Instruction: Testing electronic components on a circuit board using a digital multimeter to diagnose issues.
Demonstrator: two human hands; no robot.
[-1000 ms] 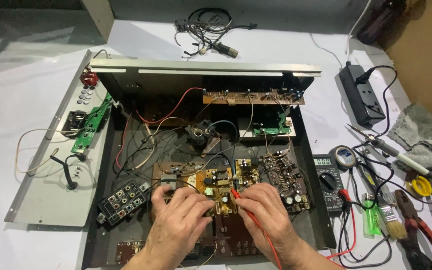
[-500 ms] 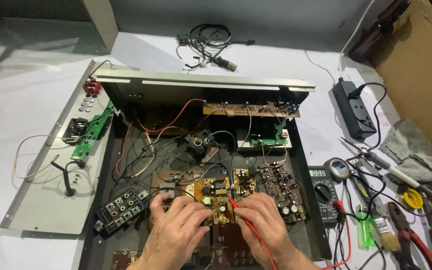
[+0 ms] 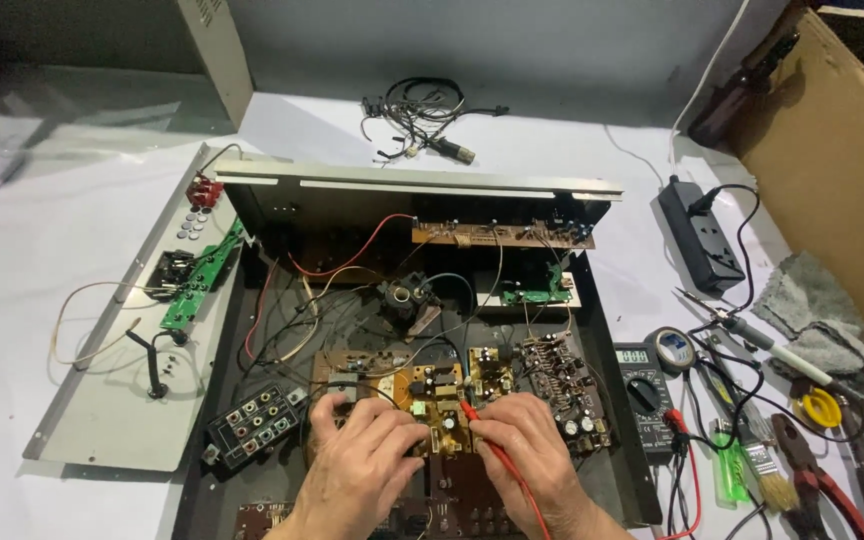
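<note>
**Red probe on the amber board, both hands closing in**

Red-handled and thin, the multimeter probe sits pinched in our right hand, its tip resting on the amber circuit board with yellow and black components at the front of the open black metal chassis. Our left hand lies just beside it, fingers curled down onto the board's left edge; whether it grips a second probe we cannot tell, since the knuckles hide whatever is under them.

Compared with a second ago, our view has drifted back a little, so the chassis lies lower in frame, while both hands have kept their place on the same board. We judge that the probing carries on at one spot and has not moved to a new one.

Right of the chassis, the dark grey multimeter with its small display lies on the white worktop, red and black leads trailing from it. Farther right are a bristle brush, red-handled pliers and a black power strip. To the left lies the detached silver front panel carrying a green circuit strip.
</note>
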